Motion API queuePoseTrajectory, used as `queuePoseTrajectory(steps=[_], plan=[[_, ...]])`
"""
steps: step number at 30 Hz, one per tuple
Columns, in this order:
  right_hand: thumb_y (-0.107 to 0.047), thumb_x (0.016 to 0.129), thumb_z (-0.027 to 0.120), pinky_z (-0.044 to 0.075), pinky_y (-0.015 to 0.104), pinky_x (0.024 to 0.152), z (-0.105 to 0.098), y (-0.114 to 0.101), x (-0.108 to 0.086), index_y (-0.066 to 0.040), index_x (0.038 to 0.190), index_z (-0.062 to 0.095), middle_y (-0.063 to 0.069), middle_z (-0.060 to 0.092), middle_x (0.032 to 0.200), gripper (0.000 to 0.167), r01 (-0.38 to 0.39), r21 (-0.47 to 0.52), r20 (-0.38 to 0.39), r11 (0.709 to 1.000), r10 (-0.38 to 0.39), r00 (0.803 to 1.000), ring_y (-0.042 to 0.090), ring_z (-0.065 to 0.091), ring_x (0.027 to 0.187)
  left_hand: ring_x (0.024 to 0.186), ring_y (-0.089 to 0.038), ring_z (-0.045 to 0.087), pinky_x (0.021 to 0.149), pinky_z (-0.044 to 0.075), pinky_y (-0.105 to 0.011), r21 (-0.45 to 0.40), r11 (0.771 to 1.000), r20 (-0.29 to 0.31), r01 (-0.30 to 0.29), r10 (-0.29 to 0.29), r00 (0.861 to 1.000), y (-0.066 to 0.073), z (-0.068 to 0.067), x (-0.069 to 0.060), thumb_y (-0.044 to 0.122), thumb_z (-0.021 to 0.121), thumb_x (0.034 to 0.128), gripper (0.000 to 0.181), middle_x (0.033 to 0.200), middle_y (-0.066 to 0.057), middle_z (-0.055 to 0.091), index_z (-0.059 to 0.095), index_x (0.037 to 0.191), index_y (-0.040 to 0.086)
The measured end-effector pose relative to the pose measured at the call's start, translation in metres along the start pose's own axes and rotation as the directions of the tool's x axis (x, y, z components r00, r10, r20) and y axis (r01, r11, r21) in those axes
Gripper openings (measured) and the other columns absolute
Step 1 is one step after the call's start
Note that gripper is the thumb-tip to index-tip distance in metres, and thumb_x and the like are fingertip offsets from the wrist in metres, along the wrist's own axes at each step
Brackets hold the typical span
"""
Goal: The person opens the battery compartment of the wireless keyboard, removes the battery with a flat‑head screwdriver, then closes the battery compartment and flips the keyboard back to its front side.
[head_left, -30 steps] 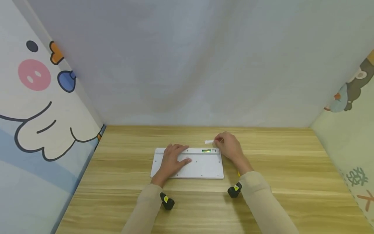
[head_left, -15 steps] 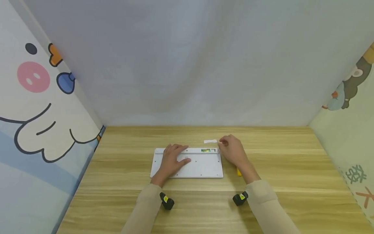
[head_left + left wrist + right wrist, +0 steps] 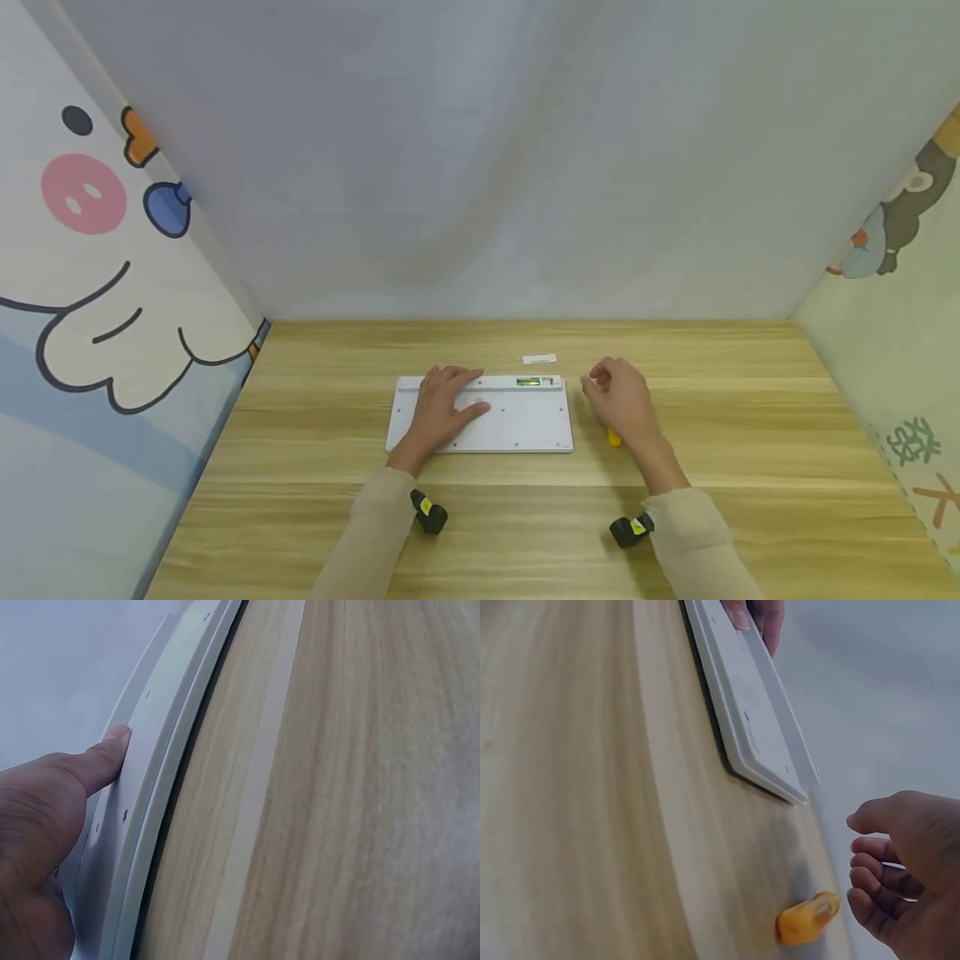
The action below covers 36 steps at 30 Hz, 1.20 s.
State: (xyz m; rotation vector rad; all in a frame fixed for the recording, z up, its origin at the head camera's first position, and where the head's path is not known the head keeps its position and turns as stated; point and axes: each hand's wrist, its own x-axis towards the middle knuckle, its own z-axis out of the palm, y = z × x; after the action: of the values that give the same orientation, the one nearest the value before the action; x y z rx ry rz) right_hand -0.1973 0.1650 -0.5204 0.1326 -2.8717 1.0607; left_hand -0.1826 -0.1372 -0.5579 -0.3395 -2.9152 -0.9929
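A white keyboard (image 3: pixel 517 425) lies underside up on the table, small screws dotting its back. Its battery slot (image 3: pixel 529 382) is uncovered, with a green and gold battery visible inside. My left hand (image 3: pixel 435 417) rests spread on the keyboard's left half; in the left wrist view its thumb (image 3: pixel 109 754) presses the back panel. Off the keyboard's right edge hovers my right hand (image 3: pixel 621 404), fingers loosely curled and nothing seen between them. Just below it lies a short yellow-orange object (image 3: pixel 808 919), perhaps a tool handle, partly hidden in the head view.
A small white strip-shaped cover (image 3: pixel 539 359) lies on the wooden table (image 3: pixel 750 417) behind the keyboard. A plain pale curtain (image 3: pixel 480 167) rises at the table's back edge, and printed cartoon panels flank both sides. Black wrist cameras (image 3: pixel 632 530) hang at both sleeves.
My right hand has left the white cover, which stays on the table, and has drawn back to the right and nearer, over the yellow object. The left hand stays on the keyboard.
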Motion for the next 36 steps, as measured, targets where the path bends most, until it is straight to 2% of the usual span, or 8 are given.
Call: queuePoseTrajectory(steps=[10,16,24,36], plan=[[-0.025,0.093,0.07,0.056,0.043,0.08,-0.004,0.019,-0.013,0.003,0.101,0.065,0.02,0.065,0.098,0.029,-0.074,-0.044,0.001,0.996,0.074,0.997,0.03,0.062,0.088,0.137,-0.03,0.054,0.135,0.013,-0.05,-0.01,1.0,-0.002,-0.006,0.006,1.0,0.002,-0.001,0.001,0.041,0.075,0.0899,0.061,0.138,-0.01,0.063,0.059,0.143,0.018],[-0.024,0.093,0.073,0.059,0.045,0.08,-0.006,0.025,-0.018,0.004,0.105,0.063,0.022,0.067,0.099,0.032,-0.103,-0.03,0.013,0.994,0.104,0.995,0.031,0.064,0.088,0.136,-0.031,0.054,0.135,0.014,-0.05,-0.012,1.0,-0.007,-0.007,0.007,1.0,0.001,0.0,0.001,0.041,0.075,0.0902,0.06,0.137,-0.01,0.063,0.059,0.143,0.018],[-0.021,0.093,0.073,0.058,0.041,0.073,-0.006,0.028,-0.021,0.003,0.101,0.064,0.021,0.07,0.093,0.028,-0.119,-0.035,0.015,0.992,0.12,0.993,0.03,0.067,0.083,0.135,-0.031,0.056,0.134,0.016,-0.053,-0.015,1.0,-0.021,-0.024,0.024,0.999,0.001,-0.001,0.0,0.04,0.075,0.0904,0.059,0.136,-0.011,0.064,0.06,0.142,0.016],[-0.021,0.093,0.07,0.053,0.034,0.068,-0.009,0.032,-0.022,0.003,0.102,0.067,0.021,0.07,0.095,0.025,-0.116,-0.059,0.022,0.992,0.117,0.993,0.027,0.064,0.08,0.136,-0.03,0.055,0.135,0.013,-0.049,-0.017,1.0,-0.007,-0.006,0.006,1.0,-0.002,0.0,0.0,0.041,0.076,0.09,0.06,0.138,-0.01,0.063,0.059,0.143,0.018]])
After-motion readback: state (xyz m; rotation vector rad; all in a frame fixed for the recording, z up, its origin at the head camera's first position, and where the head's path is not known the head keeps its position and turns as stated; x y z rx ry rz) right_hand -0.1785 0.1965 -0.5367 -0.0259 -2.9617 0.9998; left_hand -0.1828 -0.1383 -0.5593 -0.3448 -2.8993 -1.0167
